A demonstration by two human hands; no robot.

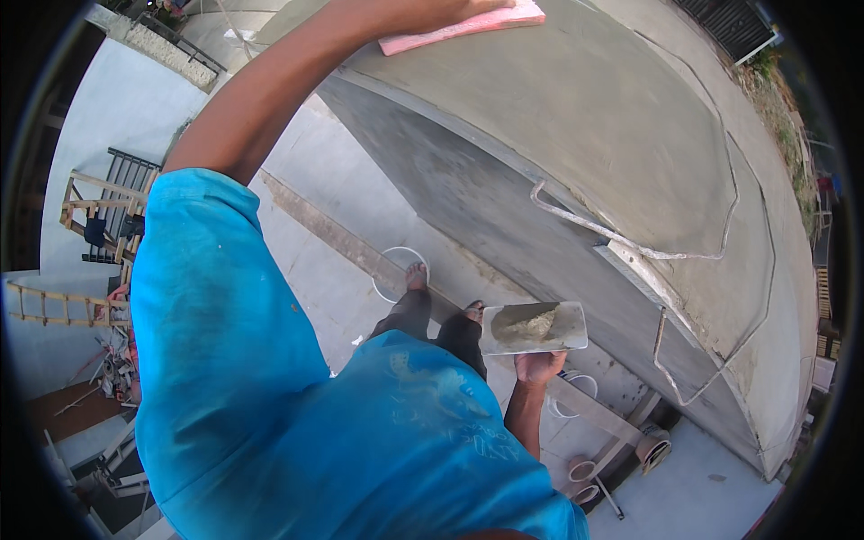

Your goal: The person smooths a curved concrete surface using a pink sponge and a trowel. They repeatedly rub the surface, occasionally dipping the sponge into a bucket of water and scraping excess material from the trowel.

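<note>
A grey, freshly plastered wall (pixel 585 117) filled the scene from 12 to 3 o'clock, with a wooden ladder (pixel 63 306) far below at 9 o'clock. The left hand (pixel 450 9) pressed flat on a pink sponge float (pixel 468 25) at 12 o'clock against the wall. The right hand (pixel 538 366), near 5 o'clock, was closed under a metal plate (pixel 533 327) carrying wet mortar (pixel 531 324).

The left hand (pixel 441 11) presses a pink pad (pixel 468 25) flat on the grey wall (pixel 594 117). Below the wall, the right hand (pixel 538 367) holds a board (pixel 533 327) with wet cement (pixel 531 324) on it.
</note>
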